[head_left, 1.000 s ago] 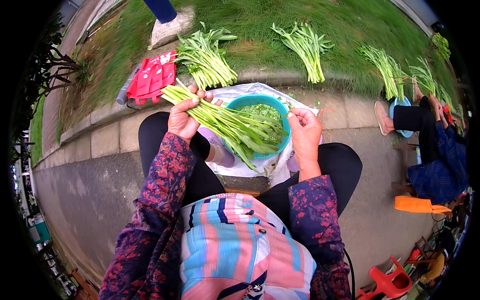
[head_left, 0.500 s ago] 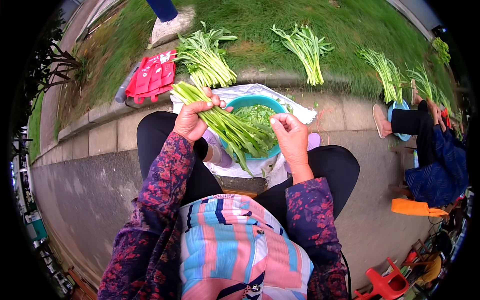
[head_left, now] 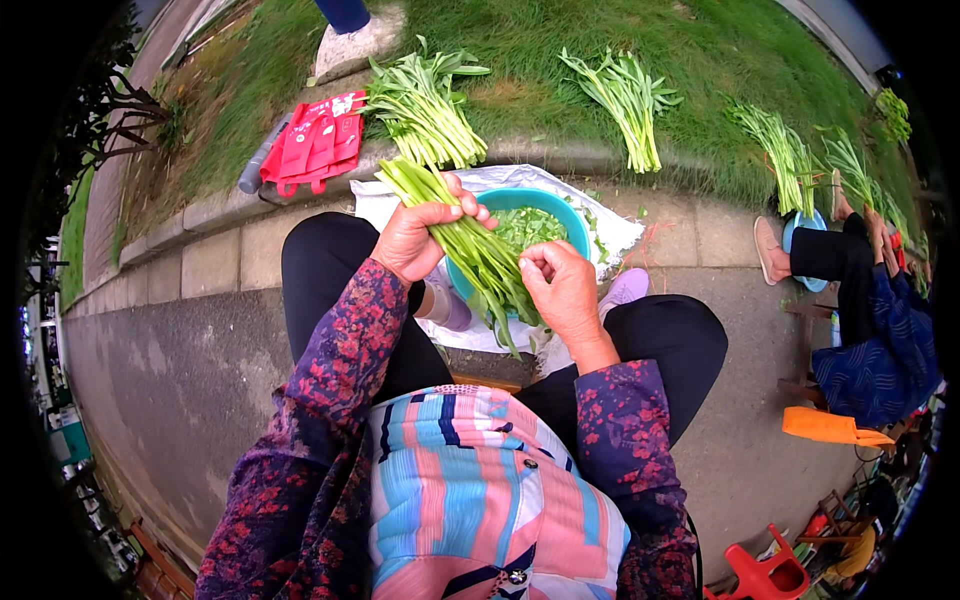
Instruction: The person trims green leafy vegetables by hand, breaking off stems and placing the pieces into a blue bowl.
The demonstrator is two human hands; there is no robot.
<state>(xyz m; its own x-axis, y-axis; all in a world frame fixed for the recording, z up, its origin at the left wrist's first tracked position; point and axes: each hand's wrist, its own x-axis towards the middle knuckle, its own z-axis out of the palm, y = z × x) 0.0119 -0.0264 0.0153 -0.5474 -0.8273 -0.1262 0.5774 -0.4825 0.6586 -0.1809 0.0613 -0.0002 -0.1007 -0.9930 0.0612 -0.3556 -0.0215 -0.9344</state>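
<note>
My left hand (head_left: pixel 418 240) is wrapped around a bunch of long-stemmed leafy greens (head_left: pixel 465 235). The pale cut stems point up and left, while the leafy ends slant down to the right over a turquoise basin (head_left: pixel 578 222). Close to those leaves is my right hand (head_left: pixel 560 292), its thumb and forefinger pinched together; whatever lies between them is too small to make out. Loose torn leaves (head_left: pixel 528 228) fill the basin. It stands on a white plastic sheet (head_left: pixel 610 232) between my feet.
Beyond the curb lie several bunches of greens, including one bundle (head_left: pixel 425 115) beside a red bag (head_left: pixel 320 145) and a grey bottle (head_left: pixel 262 155), and another (head_left: pixel 628 105) on the grass. At right sits another person (head_left: pixel 870 330) by a blue basin (head_left: pixel 803 240). A red stool (head_left: pixel 765 572) stands lower right.
My right hand has moved left and slightly down, closer to the leafy ends. The view has shifted a little; my left hand still grips the bunch.
</note>
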